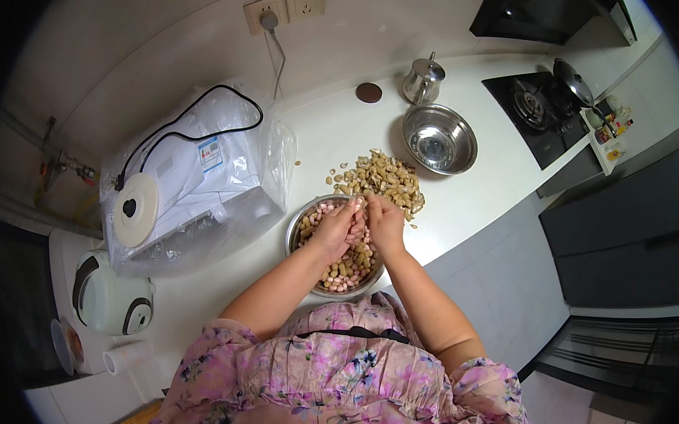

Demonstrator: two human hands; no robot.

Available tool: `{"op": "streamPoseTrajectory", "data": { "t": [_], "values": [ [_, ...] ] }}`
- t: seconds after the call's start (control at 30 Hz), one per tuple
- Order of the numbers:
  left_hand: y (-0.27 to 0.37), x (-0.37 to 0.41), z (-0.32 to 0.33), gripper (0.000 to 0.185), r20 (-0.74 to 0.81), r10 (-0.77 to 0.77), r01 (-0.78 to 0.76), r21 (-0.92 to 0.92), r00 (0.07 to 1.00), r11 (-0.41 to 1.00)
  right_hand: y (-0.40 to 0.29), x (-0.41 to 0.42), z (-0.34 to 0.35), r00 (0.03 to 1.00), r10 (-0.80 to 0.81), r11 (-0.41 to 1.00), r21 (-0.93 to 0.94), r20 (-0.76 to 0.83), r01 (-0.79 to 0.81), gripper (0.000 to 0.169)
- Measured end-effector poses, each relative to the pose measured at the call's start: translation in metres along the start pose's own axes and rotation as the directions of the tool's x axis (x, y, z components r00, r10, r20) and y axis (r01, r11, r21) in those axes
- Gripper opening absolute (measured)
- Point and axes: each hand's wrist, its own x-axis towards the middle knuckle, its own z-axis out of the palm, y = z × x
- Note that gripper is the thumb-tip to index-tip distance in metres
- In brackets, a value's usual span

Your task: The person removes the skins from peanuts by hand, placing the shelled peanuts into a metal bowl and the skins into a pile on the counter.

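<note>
Both my hands meet over the far rim of a stainless steel bowl [292, 232]. Pink shelled peanuts [334, 282] and whole unshelled peanuts [363, 260] lie mixed inside it. My left hand [339, 231] is curled, thumb and fingers pinching a small peanut at the fingertips. My right hand [386, 222] pinches at the same peanut from the other side; the fingers hide much of it. Just beyond the hands, a pile of tan peanut shells [392, 180] is spread on the white countertop [451, 220]. My wrists partly cover the bowl.
A second steel bowl [439, 139], a steel pot with lid [424, 81] and a brown round lid [369, 93] stand behind the shells. At left are a plastic-wrapped white appliance [200, 173] and a rice cooker [112, 296]. A gas hob [533, 107] is at right.
</note>
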Motion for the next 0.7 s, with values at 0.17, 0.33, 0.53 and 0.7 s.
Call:
{"op": "streamPoseTrajectory", "data": {
  "t": [0.17,0.33,0.53,0.7],
  "values": [
    [0.016,0.023,-0.002,0.033,0.04,-0.056,0.057,-0.022,0.998,0.998,0.022,0.054,-0.021,0.977,0.21,0.94,0.284,-0.041,-0.19,0.018],
    [0.027,0.046,-0.002,0.033,-0.017,-0.098,0.098,-0.011,0.995,0.995,0.022,0.081,-0.034,0.969,0.194,0.974,0.091,0.154,-0.209,0.022],
    [0.028,0.068,-0.001,0.03,-0.066,-0.053,0.06,0.108,0.996,0.992,0.017,0.085,-0.025,0.946,0.026,0.999,0.026,0.324,-0.036,0.018],
    [0.031,0.07,0.008,0.029,-0.089,-0.029,0.053,0.277,0.996,0.959,0.022,0.094,-0.024,0.941,0.159,0.975,0.103,0.3,-0.198,0.017]
  ]
}}
